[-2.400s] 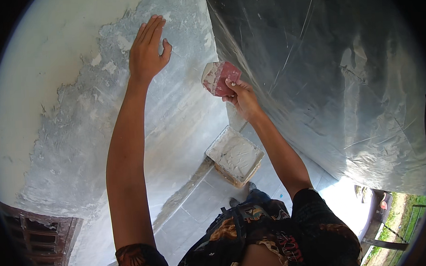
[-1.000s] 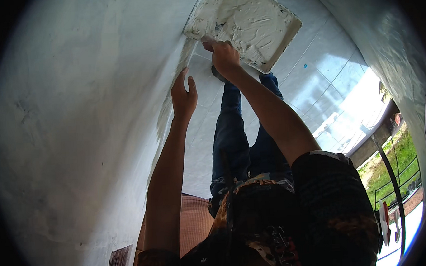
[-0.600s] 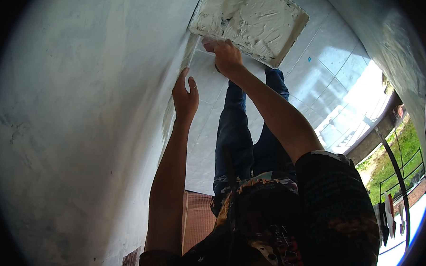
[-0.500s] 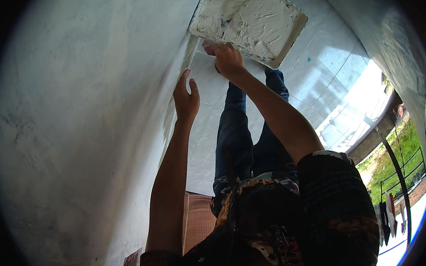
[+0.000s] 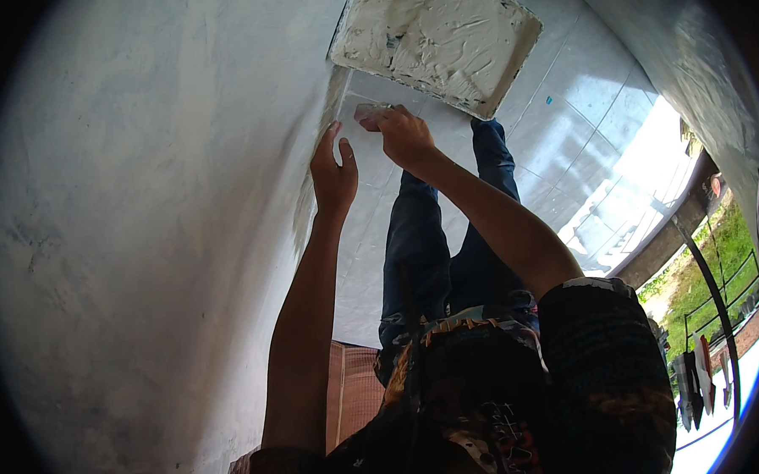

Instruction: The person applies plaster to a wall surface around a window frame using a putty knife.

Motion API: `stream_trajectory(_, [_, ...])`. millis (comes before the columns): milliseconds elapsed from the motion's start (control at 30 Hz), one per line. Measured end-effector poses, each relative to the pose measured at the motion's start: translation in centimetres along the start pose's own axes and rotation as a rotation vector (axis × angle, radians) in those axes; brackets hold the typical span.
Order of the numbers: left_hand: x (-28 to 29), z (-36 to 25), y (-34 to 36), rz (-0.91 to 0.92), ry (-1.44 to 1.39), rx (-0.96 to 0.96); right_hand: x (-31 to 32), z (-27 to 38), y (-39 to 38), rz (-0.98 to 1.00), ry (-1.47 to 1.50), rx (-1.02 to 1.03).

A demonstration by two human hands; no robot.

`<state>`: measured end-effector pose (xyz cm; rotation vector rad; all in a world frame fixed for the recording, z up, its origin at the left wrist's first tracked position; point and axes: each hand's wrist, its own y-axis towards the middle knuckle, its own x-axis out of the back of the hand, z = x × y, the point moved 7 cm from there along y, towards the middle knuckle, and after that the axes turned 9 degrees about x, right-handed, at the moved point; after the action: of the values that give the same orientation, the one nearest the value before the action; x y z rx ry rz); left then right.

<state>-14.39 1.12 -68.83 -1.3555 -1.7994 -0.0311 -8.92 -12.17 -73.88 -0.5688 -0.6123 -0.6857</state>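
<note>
My right hand (image 5: 407, 138) is closed around a small reddish putty scraper (image 5: 368, 117), whose flat end points left. Just beyond it lies a shallow square tray (image 5: 517, 61) with dark edges, spread with whitish putty (image 5: 447, 35) full of ridges. My left hand (image 5: 334, 175) is open with thumb and fingers apart, beside the scraper and near the wall (image 5: 166, 204). Along the wall's lower edge runs a strip of smeared putty (image 5: 309, 181). A gap shows between the scraper and the tray.
My legs in jeans (image 5: 418, 244) stand on grey floor tiles (image 5: 561, 136). A brown woven panel (image 5: 352, 391) is near my left elbow. Another pale wall (image 5: 703, 79) rises at the right. Beyond the floor's edge are a railing (image 5: 721, 294) and grass (image 5: 731, 238).
My right hand has drawn back from the tray's edge toward me with the scraper, which now shows more fully. My left hand has barely moved. The tray sits slightly further left in view.
</note>
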Motion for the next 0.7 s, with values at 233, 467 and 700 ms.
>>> stream_trajectory(233, [1.6, 0.6, -0.2, -0.032, -0.018, 0.000, -2.3, -5.1, -2.2, -0.470, 1.567, -0.719])
stream_trajectory(467, [0.0, 0.4, -0.2, 0.011, -0.026, -0.005, -6.4, -8.0, 0.8, -0.720, 1.910, -0.937])
stream_trajectory(700, [0.2, 1.5, -1.3, 0.034, -0.017, -0.053, -10.9, -4.2, -3.6, -0.795, 1.985, -1.028])
